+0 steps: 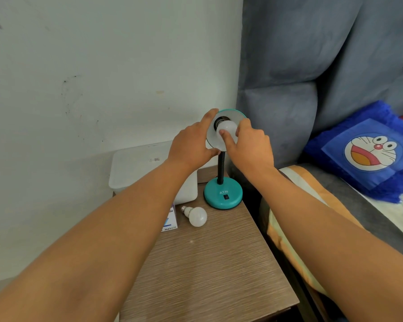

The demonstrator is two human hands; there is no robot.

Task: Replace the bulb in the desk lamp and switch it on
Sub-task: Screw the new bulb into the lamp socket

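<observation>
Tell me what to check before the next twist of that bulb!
1. Left hand steadies the shade: ok.
2. Right hand grips the bulb: ok.
3. Bulb sits at the socket: ok.
4. Bulb fully screwed in: cannot tell.
5. Base flat on the table: ok.
6. Spare bulb lies clear of the arms: ok.

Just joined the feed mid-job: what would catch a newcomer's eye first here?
Two hands meet at the teal lamp's shade: the left hand steadies its rim while the right hand grips the bulb at the socket. A spare bulb lies on the wooden table beside the lamp base.
</observation>
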